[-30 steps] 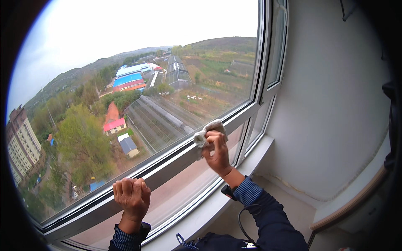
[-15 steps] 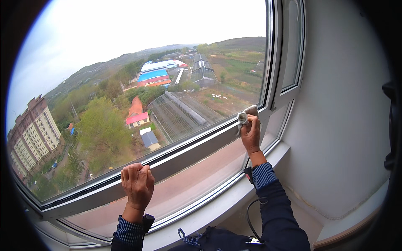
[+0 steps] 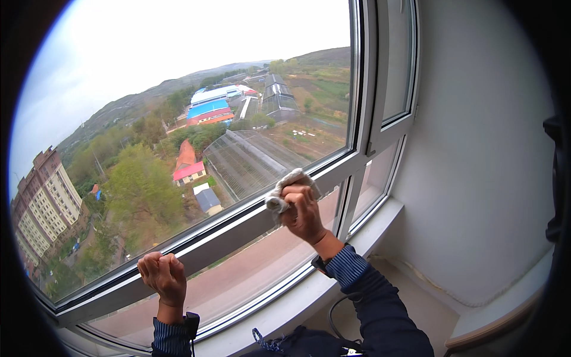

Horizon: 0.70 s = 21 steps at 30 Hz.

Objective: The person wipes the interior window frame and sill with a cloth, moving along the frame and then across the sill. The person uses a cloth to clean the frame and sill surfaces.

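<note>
Right hand (image 3: 304,215) has one pale grey cloth (image 3: 291,179) bunched up in its closed fingers, over the grey window rail (image 3: 223,241) and a bit right of the middle of the view. It's so scrunched that the long axis is rough, but I'd say it slants from lower left to upper right, more or less along the rail, with one rolled end facing left and slightly down. Left hand (image 3: 163,278) is curled into a fist at the same rail, well apart from the cloth; can't tell if it's actually gripping the rail. Count-wise: one cloth, two hands, one big pane (image 3: 250,172) above the rail, one tall block (image 3: 50,205) outside at far left, and a black wrist device (image 3: 191,325) on each wrist. As for labels, there's one small white patch (image 3: 351,352) on the dark clothing at the bottom edge, too small to read.
</note>
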Available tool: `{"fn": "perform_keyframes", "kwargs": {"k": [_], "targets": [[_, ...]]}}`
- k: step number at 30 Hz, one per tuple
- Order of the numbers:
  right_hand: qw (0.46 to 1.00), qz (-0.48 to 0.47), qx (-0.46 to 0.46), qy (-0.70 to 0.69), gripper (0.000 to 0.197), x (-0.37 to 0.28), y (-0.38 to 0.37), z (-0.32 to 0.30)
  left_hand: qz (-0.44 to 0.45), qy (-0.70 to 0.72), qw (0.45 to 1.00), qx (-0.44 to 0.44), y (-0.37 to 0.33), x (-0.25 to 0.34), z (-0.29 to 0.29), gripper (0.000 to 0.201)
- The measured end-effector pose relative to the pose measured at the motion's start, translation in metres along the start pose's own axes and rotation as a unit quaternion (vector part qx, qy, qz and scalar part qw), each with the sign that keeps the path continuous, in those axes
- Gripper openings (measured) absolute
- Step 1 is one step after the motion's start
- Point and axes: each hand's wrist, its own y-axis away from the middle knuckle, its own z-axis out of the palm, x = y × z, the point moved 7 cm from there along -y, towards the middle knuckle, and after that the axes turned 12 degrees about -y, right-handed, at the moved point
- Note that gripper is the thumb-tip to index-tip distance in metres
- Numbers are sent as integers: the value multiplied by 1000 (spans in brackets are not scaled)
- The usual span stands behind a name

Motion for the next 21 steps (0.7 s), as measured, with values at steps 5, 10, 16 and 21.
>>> {"fn": "perform_keyframes", "kwargs": {"k": [5,10,16,21], "targets": [[962,167,180,119,19,125,16,-131,-3,-1,1000,-11,0,0,1,19],[941,192,147,236,22,157,19,-153,5,-9,1000,-8,0,1,-1,20],[974,135,118,141,24,39,3,-50,2,-11,1000,-13,0,1,1,19],[997,18,-73,20,29,-54,0,34,-5,5,1000,-13,0,0,2,19]]}}
